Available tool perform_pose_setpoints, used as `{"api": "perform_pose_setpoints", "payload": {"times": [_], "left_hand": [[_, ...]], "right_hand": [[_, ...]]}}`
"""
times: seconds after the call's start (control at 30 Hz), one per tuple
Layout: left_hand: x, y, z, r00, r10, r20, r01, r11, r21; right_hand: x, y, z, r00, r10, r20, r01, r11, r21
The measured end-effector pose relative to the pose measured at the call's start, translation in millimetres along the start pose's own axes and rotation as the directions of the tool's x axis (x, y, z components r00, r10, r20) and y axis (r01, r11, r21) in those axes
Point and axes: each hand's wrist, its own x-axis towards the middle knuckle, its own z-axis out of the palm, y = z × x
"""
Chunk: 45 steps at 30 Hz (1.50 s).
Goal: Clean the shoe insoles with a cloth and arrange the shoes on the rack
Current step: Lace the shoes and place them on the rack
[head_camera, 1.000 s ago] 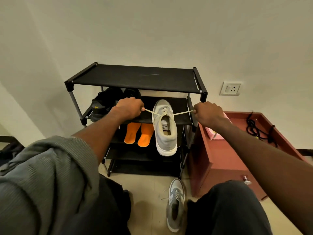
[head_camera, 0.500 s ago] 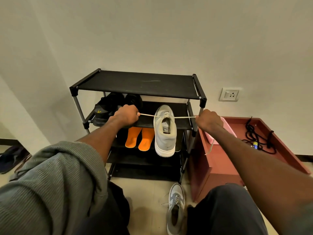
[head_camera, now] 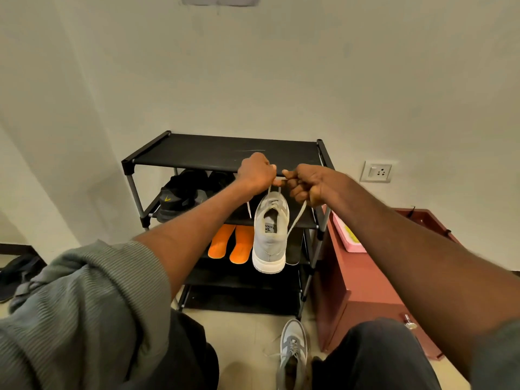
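Both our arms reach forward, bare below pushed-up sleeves. Our left hand (head_camera: 256,173) and right hand (head_camera: 308,184) are raised close together, nearly touching, fingers (head_camera: 298,192) curled tight, each pinching a lace end.

Maroon box (head_camera: 363,280) just right of rack, on floor; pink item (head_camera: 347,236) w/ yellow patch lying in its open top, dark cord (head_camera: 447,231) at far rim. White wall socket (head_camera: 377,171) on wall above box. Dark footwear (head_camera: 14,274) at left edge, partly cut off. Beige tiled floor (head_camera: 244,333). Off-white wall (head_camera: 253,66) behind.
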Motion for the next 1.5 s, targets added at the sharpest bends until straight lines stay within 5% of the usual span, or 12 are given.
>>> {"api": "perform_pose_setpoints", "payload": {"times": [0.43, 0.67, 0.9, 1.13, 1.33, 1.5], "left_hand": [[-25, -29, -11, 0.892, 0.436, 0.116, -0.438, 0.899, -0.008], [-26, -94, 14, 0.992, 0.071, 0.101, -0.037, 0.952, -0.305], [-3, -89, 53, 0.874, 0.211, 0.437, 0.129, 0.767, -0.628], [-6, -93, 63, 0.874, 0.148, 0.462, 0.193, 0.768, -0.611], [-11, -78, 61, 0.923, 0.145, 0.357, 0.186, 0.643, -0.743], [-3, -67, 65, 0.959, 0.069, 0.276, 0.135, 0.744, -0.655]], "right_hand": [[16, -6, 1, 0.997, 0.067, -0.036, -0.065, 0.997, 0.049], [16, -13, 7, 0.986, -0.042, -0.160, 0.030, 0.997, -0.075], [3, -27, 7, 0.984, -0.153, -0.096, 0.138, 0.980, -0.145], [-29, -63, -11, 0.963, -0.241, -0.124, 0.232, 0.970, -0.078], [-58, -108, -3, 0.892, -0.382, -0.241, 0.385, 0.922, -0.037], [-70, -111, 8, 0.838, -0.494, -0.230, 0.486, 0.869, -0.096]]}}
